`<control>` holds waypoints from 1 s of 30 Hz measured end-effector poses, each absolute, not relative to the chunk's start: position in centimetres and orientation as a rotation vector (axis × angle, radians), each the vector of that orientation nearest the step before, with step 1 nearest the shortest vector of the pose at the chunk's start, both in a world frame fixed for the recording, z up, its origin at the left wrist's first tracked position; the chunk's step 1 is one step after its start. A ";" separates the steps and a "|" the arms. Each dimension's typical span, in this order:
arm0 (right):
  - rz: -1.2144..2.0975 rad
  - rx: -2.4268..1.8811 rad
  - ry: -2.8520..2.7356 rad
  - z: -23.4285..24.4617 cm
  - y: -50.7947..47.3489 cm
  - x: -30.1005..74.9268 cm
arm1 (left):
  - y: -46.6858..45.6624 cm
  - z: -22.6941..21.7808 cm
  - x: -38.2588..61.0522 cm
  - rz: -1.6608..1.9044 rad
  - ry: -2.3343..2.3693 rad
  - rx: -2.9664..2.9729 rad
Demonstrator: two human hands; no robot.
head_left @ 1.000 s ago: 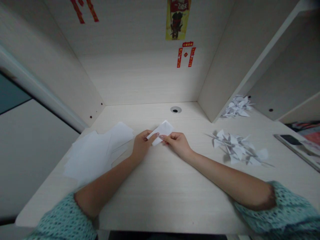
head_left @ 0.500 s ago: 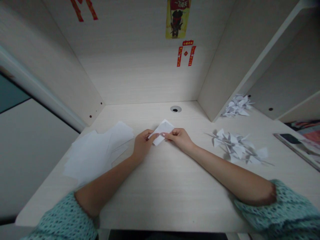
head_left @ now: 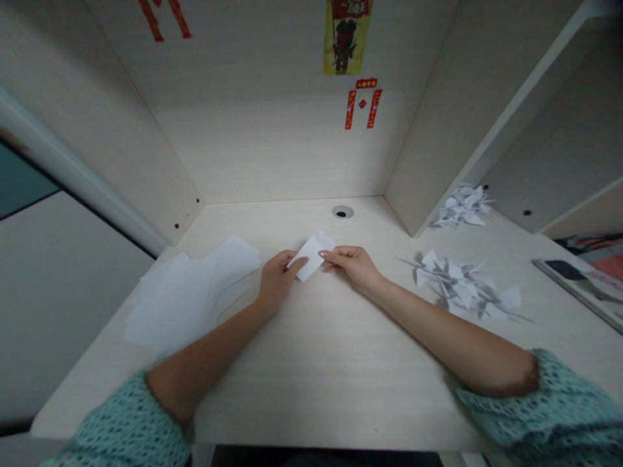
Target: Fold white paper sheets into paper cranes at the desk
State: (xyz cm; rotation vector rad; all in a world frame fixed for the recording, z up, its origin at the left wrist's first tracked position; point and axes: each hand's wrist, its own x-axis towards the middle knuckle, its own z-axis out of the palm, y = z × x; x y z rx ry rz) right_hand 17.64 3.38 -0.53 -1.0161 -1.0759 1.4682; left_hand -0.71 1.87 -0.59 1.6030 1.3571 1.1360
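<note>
Two hands at folded white paper [head_left: 310, 257], mid-tabletop [head_left: 311, 389]: left hand [head_left: 278, 280] pinching lower-left side, right hand [head_left: 351, 267] pinching right side. Open room toward front edge; loose paper sheets [head_left: 175, 301] just left, paper cranes [head_left: 460, 284] well right.

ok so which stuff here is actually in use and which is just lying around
In use:
folded paper
left hand
right hand

Lying around:
loose paper sheets
paper cranes in two piles
phone
poster on the back wall
</note>
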 end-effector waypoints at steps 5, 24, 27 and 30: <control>1.441 -1.058 -0.971 -0.4 3.4 17.6 | 1.8 -0.6 -0.7 1.123 1.396 1.633; 1.396 -1.043 -0.794 -0.2 3.5 17.5 | 1.8 -0.5 -0.7 1.100 1.411 1.655; 1.374 -1.060 -0.779 -0.2 3.6 17.5 | 1.8 -0.4 -0.7 1.080 1.418 1.669; 1.389 -1.039 -0.765 -0.2 3.5 17.5 | 1.9 -0.6 -0.7 1.067 1.410 1.682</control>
